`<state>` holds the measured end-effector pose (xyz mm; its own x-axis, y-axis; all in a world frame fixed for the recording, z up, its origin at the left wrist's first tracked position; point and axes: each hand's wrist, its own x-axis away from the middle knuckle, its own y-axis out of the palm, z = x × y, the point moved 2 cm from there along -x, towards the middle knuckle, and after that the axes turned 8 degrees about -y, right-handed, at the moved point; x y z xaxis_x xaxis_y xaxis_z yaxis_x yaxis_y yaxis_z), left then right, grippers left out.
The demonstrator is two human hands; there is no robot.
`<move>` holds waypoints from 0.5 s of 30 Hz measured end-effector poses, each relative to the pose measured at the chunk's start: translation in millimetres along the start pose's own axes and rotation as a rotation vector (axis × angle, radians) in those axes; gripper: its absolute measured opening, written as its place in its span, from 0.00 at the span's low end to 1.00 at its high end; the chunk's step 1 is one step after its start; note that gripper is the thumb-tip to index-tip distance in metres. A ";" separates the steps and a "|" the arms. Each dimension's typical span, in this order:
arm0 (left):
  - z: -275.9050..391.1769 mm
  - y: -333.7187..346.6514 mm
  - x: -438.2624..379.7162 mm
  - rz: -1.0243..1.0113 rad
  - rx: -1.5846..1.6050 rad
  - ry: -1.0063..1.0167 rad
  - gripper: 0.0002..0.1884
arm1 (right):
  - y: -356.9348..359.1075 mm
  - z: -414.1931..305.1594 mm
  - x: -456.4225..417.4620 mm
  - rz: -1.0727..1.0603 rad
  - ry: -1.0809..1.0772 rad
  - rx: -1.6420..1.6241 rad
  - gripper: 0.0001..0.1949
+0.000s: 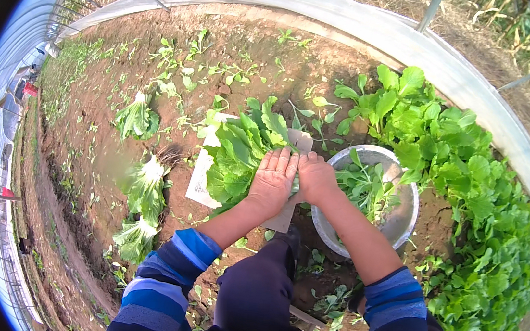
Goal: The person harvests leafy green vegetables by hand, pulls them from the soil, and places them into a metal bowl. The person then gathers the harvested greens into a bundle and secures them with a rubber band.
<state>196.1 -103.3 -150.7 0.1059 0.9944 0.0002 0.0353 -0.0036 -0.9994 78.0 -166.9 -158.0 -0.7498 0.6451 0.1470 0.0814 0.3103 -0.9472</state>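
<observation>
A bunch of leafy greens [239,155] lies over a flattened piece of cardboard [202,178], its leaves spread to the left. My left hand [274,179] is laid across the stem end of the bunch, fingers straight and side by side. Close against it, my right hand [315,177] has its fingers curled around the same end. The stems and roots are mostly hidden under both hands. Just right of my right hand stands a grey tub [406,221] with loose green plants [366,184] in it.
Bunches of greens [148,181] lie on the soil at left, another bunch [138,116] farther back. Dense leafy plants [483,190] grow along the right. White plastic sheeting [313,4] borders the bed, with metal hoops [432,10]. Small seedlings [238,73] dot the soil.
</observation>
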 end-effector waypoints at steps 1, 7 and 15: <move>-0.4 -5.1 -5.0 0.029 -0.085 0.045 0.53 | 2.3 -2.6 2.0 0.011 -0.002 0.030 0.46; -8.0 -14.0 -40.9 -0.416 -0.282 0.160 0.66 | 16.1 -5.8 12.9 0.155 -0.034 0.121 0.37; -1.5 -6.6 -35.5 -0.389 -0.286 0.014 0.53 | 26.2 -2.1 9.1 0.125 -0.021 0.025 0.51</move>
<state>193.5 -138.8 -144.1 0.0440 0.9264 0.3741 0.3464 0.3370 -0.8754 74.7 -151.4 -180.9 -0.7486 0.6627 0.0213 0.1593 0.2109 -0.9644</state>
